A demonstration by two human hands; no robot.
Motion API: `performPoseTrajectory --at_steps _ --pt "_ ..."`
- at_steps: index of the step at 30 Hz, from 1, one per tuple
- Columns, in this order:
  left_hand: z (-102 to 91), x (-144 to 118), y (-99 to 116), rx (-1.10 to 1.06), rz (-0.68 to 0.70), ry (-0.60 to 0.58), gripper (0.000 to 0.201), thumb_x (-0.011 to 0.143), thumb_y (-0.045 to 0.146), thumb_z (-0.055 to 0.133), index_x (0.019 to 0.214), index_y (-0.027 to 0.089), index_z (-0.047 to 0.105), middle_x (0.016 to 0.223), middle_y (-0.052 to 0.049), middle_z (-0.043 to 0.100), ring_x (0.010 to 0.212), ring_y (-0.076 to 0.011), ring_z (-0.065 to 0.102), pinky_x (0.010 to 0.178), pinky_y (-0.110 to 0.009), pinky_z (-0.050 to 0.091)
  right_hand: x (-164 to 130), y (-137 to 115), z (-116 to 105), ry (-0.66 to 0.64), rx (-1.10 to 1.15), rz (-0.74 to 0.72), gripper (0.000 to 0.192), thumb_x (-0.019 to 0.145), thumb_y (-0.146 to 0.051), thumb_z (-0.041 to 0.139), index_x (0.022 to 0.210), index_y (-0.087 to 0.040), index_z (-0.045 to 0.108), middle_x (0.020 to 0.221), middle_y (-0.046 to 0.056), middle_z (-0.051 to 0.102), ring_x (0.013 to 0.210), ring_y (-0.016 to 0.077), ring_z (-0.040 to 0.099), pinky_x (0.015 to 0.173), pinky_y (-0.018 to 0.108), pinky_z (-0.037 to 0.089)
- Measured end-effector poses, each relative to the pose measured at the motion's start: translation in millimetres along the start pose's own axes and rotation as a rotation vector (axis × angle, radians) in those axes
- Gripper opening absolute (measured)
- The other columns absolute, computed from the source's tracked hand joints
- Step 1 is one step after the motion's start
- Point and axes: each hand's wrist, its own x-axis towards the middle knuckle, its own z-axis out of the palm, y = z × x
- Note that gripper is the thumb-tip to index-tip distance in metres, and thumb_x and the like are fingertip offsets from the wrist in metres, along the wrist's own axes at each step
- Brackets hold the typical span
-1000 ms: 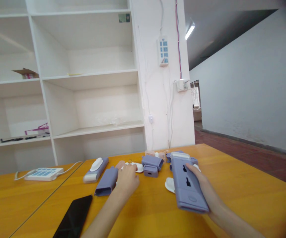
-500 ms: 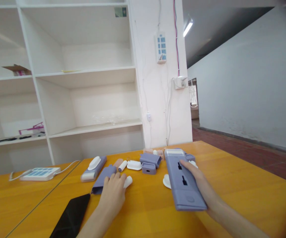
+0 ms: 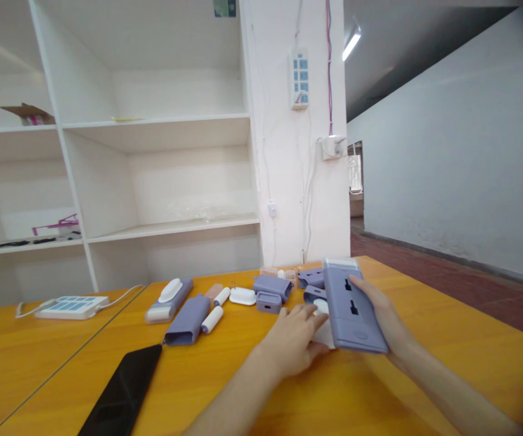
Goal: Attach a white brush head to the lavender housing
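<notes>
Broadly, the scene is carried by an orange wooden table (image 3: 447, 339), on which everything else lies in front of white shelving (image 3: 161, 133). Largest of the handled things is the long lilac case (image 3: 352, 309), held tilted above the table's right half, its underside cupped by the right hand (image 3: 386, 315) with the thumb laid on the slotted top face; the fingers are closed about the case's far edge. It is judged to be a stiff, light moulded-plastic shell with a smooth, somewhat slippery skin, so a hold across the long side edges, near the middle, would be the surest; the two dark slots and the pale end cap are better left untouched. Just beside its lower left edge the left hand (image 3: 291, 339) is spread, its fingers loosely extended onto a small white part (image 3: 322, 330) lying on the table; whether that part is pinched cannot be told. The white part is judged light and rigid, easily slid. Further left lie a lilac sleeve (image 3: 187, 320), a small white roller (image 3: 212, 319) and a black phone (image 3: 123, 390).
</notes>
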Motion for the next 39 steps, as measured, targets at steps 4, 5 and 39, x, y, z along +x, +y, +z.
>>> performPoseTrajectory --at_steps 4,5,39 --pt "1.9 16.4 -8.0 -0.058 -0.079 -0.064 0.052 0.084 0.05 0.071 0.123 0.018 0.062 0.119 -0.011 0.069 0.107 -0.0287 0.065 0.092 -0.047 0.051 -3.0 1.6 3.1 -0.016 -0.063 -0.051 0.034 0.091 -0.05 0.064 0.101 -0.018 0.067 0.087 0.0 0.071 0.069 0.0165 0.064 0.065 0.03 0.05" --pt "0.0 10.2 -9.3 -0.072 -0.109 -0.065 0.054 0.081 0.05 0.073 0.123 0.017 0.062 0.117 -0.012 0.07 0.103 -0.0286 0.067 0.089 -0.045 0.052 -5.4 2.4 5.4 -0.02 -0.08 -0.06 0.035 0.091 -0.052 0.064 0.103 -0.02 0.067 0.087 0.0 0.071 0.073 0.0182 0.066 0.067 0.03 0.05" --pt "-29.5 -116.9 4.9 -1.954 -0.96 0.156 0.048 0.099 0.052 0.05 0.082 0.009 0.062 0.075 -0.006 0.06 0.048 -0.0071 0.053 0.035 -0.011 0.035 -98.5 29.8 81.1 -0.419 0.372 0.675 0.039 0.091 -0.054 0.06 0.095 -0.016 0.069 0.078 0.007 0.075 0.066 0.0248 0.068 0.068 0.036 0.054"
